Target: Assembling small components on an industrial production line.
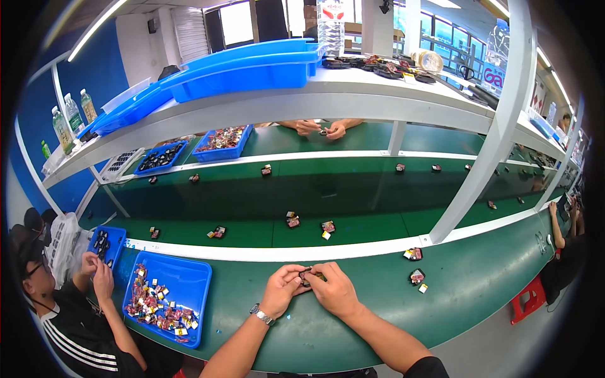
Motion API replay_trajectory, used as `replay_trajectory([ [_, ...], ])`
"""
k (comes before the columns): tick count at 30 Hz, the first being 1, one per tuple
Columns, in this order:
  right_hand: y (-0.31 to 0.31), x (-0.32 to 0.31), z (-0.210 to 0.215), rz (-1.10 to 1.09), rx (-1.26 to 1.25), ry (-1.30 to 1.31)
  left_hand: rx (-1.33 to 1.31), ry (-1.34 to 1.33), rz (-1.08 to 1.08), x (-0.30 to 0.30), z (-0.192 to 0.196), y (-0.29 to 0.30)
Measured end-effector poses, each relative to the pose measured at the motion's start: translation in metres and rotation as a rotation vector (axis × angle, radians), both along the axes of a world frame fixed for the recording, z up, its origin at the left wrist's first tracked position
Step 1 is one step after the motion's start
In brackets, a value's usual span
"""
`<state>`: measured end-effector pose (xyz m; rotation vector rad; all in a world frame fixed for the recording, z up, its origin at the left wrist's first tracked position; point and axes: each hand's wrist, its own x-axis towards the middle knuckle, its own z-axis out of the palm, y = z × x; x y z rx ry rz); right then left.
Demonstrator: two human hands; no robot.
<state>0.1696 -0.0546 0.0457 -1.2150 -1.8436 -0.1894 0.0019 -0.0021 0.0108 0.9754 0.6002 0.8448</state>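
Green bench [384, 302], with a small dark part [305, 278] pinched over it between two bare hands.
The fingers of the left hand [280, 291] and right hand [334, 293] both grasp the part from opposite sides, hiding most of it, to the right of the blue tray [203, 269]. A firm left hold with light, even right-hand pressure would probably suit something so small. Both forearms slant inward from the lower edge, bringing the fingertips close together.
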Motion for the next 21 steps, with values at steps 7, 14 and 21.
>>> replay_trajectory([
  [7,0.003,-0.004,-0.009,-0.004,0.034,-0.004,-0.008,-0.001,0.008,0.0,0.002,-0.001],
  [14,0.003,-0.005,-0.009,-0.03,0.052,-0.024,-0.008,0.011,0.012,-0.001,-0.001,0.0],
  [21,0.0,-0.009,-0.009,-0.08,0.013,-0.058,-0.014,-0.001,0.007,-0.003,-0.003,0.001],
])
